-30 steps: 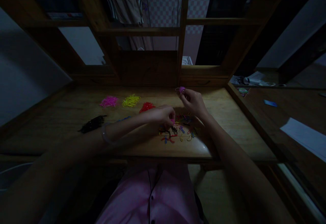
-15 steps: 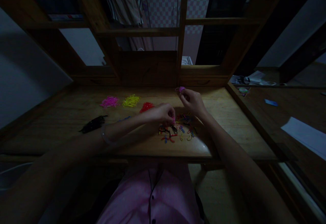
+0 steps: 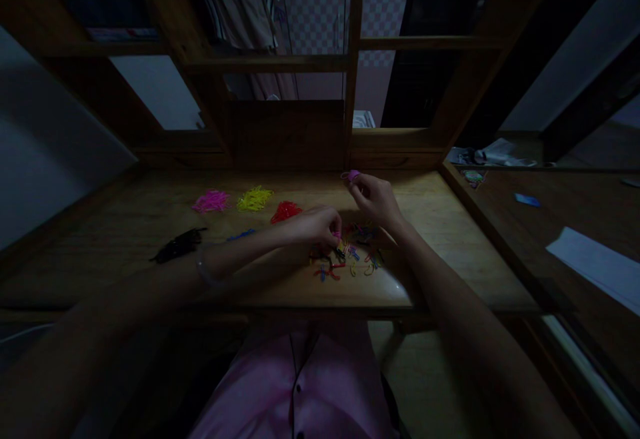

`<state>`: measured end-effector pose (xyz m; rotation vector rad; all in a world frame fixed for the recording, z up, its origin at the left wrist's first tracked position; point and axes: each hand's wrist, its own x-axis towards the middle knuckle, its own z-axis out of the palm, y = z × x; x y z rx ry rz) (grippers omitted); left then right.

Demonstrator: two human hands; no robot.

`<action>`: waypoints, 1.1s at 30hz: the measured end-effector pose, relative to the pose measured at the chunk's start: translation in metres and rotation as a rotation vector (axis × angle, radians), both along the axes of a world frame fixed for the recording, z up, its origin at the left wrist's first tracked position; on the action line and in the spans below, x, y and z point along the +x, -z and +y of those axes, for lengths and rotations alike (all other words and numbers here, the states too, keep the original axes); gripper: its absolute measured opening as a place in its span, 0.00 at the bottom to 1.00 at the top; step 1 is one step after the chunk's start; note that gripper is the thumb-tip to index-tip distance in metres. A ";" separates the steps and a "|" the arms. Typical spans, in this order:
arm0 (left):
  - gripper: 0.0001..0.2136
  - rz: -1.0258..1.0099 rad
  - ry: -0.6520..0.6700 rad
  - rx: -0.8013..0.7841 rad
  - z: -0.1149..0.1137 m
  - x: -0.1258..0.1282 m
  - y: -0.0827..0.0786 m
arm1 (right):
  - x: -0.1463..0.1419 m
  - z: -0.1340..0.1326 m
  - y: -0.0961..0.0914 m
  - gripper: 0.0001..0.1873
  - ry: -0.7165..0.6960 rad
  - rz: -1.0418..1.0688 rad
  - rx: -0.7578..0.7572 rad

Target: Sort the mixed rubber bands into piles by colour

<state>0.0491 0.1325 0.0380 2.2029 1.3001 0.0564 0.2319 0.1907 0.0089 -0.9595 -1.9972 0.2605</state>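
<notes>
My left hand (image 3: 323, 224) is closed in a pinch over a mixed heap of small coloured bands (image 3: 353, 251). A pink band (image 3: 337, 234) shows at its fingertips. Farther back and to the right, my right hand (image 3: 375, 198) is raised above the table, fingers curled around a purple-pink item (image 3: 353, 175) with a thin loop sticking out on its left; its exact kind is unclear. Left of my hands lie separate piles of bands: pink (image 3: 211, 201), yellow (image 3: 255, 198), red (image 3: 285, 212) and black (image 3: 179, 246). A small blue pile (image 3: 241, 234) is partly behind my left forearm.
A wooden shelf unit (image 3: 290, 136) rises along the back of the wooden table (image 3: 280, 286). On the lower surface to the right are a white sheet of paper (image 3: 595, 262), a small blue card (image 3: 527, 200) and a tangle of cords (image 3: 473, 177).
The whole view has shifted slightly. Both hands keep nearly the same places, the left still pinching over the mixed heap and the right still holding the purple-pink item.
</notes>
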 end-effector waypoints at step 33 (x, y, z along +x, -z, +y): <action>0.06 -0.060 0.007 0.017 -0.004 -0.003 0.006 | 0.000 -0.003 -0.003 0.11 0.007 0.004 -0.023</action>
